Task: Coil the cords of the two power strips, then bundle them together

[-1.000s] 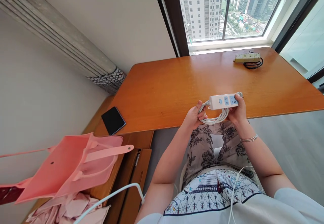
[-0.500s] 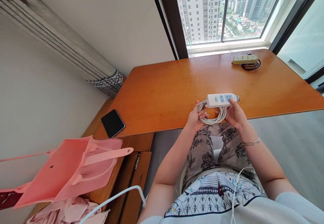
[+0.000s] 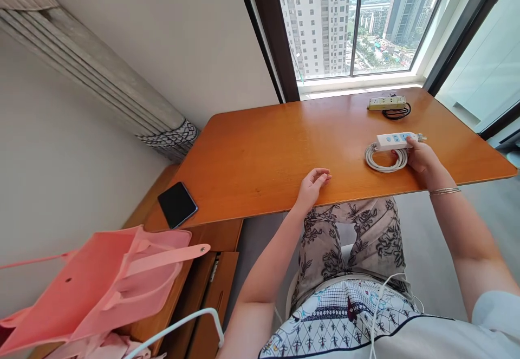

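My right hand [image 3: 422, 156] grips the right end of a white power strip [image 3: 392, 141] with blue socket panels, thumb on top and fingers behind. Its pale cord [image 3: 385, 169] is looped into a coil that hangs below the strip. A plug shows at the strip's right end. The strip is over the right part of the wooden table [image 3: 260, 153]; whether it touches the top I cannot tell. My left hand [image 3: 312, 185] is at the table's front edge, empty, its fingers loosely bent and not tightly closed.
A yellowish power strip [image 3: 387, 103] with a coiled black cord [image 3: 397, 113] lies at the back right. A dark tablet [image 3: 177, 205] rests at the left corner. Beside the table are an open pink bag [image 3: 105, 278] and pink cloth [image 3: 101, 346]. A window [image 3: 325, 34] stands behind.
My left hand has let go of the cord coil and stays near the front edge. My right hand has carried the white power strip right and farther back.
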`<state>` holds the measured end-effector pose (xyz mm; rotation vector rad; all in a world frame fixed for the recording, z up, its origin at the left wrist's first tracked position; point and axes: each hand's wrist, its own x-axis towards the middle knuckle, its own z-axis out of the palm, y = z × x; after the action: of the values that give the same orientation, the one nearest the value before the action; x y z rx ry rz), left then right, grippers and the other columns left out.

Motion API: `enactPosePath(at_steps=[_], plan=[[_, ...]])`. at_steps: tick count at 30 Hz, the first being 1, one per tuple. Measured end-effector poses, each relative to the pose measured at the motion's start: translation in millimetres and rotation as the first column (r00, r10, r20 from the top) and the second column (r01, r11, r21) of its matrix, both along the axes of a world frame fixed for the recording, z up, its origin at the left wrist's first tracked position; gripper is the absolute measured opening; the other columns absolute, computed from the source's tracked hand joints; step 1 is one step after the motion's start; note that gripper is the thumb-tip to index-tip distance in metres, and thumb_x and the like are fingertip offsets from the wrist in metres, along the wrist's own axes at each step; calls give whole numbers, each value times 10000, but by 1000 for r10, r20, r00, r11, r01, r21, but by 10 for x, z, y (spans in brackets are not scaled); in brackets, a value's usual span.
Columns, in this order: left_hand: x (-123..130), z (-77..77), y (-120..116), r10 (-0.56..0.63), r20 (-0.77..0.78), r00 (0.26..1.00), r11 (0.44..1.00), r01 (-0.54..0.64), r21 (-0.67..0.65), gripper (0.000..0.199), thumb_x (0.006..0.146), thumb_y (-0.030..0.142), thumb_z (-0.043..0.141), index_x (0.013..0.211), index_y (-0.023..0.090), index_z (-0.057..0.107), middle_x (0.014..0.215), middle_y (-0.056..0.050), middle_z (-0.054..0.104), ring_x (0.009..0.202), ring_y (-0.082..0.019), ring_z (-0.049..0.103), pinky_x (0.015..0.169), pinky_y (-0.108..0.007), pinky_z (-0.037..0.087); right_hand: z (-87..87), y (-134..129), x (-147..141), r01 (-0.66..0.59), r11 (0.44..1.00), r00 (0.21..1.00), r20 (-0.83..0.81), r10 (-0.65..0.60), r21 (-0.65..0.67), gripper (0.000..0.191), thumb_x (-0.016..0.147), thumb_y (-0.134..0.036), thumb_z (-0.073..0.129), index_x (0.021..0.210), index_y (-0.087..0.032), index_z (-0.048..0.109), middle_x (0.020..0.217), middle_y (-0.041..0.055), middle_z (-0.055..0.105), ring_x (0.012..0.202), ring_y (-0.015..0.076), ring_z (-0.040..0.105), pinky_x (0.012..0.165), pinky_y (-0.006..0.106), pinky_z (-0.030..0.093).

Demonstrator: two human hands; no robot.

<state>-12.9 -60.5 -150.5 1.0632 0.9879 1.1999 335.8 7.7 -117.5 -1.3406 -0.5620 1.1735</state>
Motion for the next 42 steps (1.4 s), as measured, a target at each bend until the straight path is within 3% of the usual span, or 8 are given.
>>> enactPosePath(at_steps=[8,14,21,24,28,33,38,42], plan=[[-25,-23,-32,-23,2,1000,998,23,58,337,748,469,790,879,172,704,915,-45,721,864,-174,701,855,-340,578,152,311,815,263,958,934,278,-224,-114,98,979,-249,554,885,-223,554,768,29,612,677,184,630,622,374,614],[-48,-10,-62,-24,-35,999,997,26,77,320,767,469,768,873,174,703,912,-52,732,852,-177,700,841,-336,573,28,427,1055,390,901,572,817,-75,-190,329,987,-446,473,1115,-178,616,1174,258,622,1200,384,522,961,574,459],[-44,7,-77,-18,-60,998,996,23,89,310,785,473,753,870,180,701,913,-59,738,855,-182,695,834,-333,567,138,270,755,560,827,367,908,-204,-40,621,982,-585,400,1440,-166,379,1526,308,324,1398,460,266,1069,630,330],[-43,8,-80,-18,-54,998,996,22,82,308,782,473,758,868,182,702,911,-54,735,850,-180,695,832,-332,566,200,261,441,446,882,235,930,-281,154,516,965,-453,473,1403,-190,404,1529,248,338,1410,410,297,1117,621,303],[-56,-1,-89,-15,-54,998,996,19,89,313,778,478,764,864,184,702,903,-49,730,840,-175,692,827,-327,566,204,243,-154,-39,920,141,914,-381,390,455,869,-386,591,1300,-253,533,1477,165,437,1381,368,355,1154,605,277],[-65,-4,-114,-11,-76,997,994,19,106,325,780,490,761,866,183,698,895,-49,729,840,-179,690,831,-330,571,99,149,-917,-451,855,80,965,-249,257,439,889,-413,582,1284,-224,595,1416,163,514,1388,385,361,1131,600,313],[-60,0,-126,-21,-98,995,994,31,107,323,783,492,748,865,184,697,890,-52,731,841,-184,690,839,-340,573,-12,186,-1243,-635,750,101,982,-157,185,346,930,-387,541,1227,-255,659,1368,135,585,1330,347,455,1147,543,348],[-58,-2,-132,-25,-113,993,992,39,118,316,784,487,747,866,186,696,875,-52,728,845,-191,692,834,-344,575,74,327,-972,-592,782,83,980,-182,195,347,944,-337,502,1226,-228,673,1349,151,602,1278,353,515,1119,542,380]])
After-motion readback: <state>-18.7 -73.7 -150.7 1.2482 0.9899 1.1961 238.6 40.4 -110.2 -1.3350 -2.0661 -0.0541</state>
